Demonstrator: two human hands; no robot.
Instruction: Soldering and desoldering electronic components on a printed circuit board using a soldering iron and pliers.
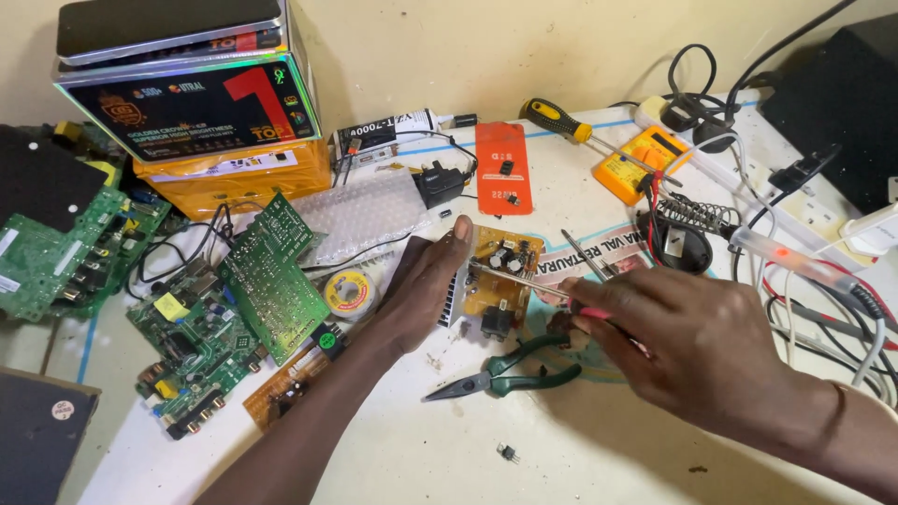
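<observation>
White worktable (pixel 524 449) fills the view, its edges cut off on every side. Top left, a stack of boxes (pixel 201 112) runs out past the upper edge. Left of centre lie several green circuit boards (pixel 271 276), overlapping, so parts of each are hidden; the one at far left is cropped by the edge.

Left hand (pixel 421 290) lies flat, fingers stretched out, its fingertips steadying the small yellow circuit board (pixel 500 276) at table centre; the palm covers the board's left side and a metal fin there, hard to make out. Right hand (pixel 692 341) is curled tight around a slim tool with a pink handle (pixel 591 312), most of that handle buried in the fist. Its thin metal shaft reaches left across the yellow board. A second thin metal piece sticks up from the fist; whether it belongs to the same tool, cannot tell.

Green-handled pliers (pixel 510 374) lie just below the board, jaws pointing left. An orange meter (pixel 641 161) sits upper right, partly behind cables (pixel 804 281). A solder reel (pixel 349 293) rests beside the left wrist. Down front, a tiny black part (pixel 507 453).
</observation>
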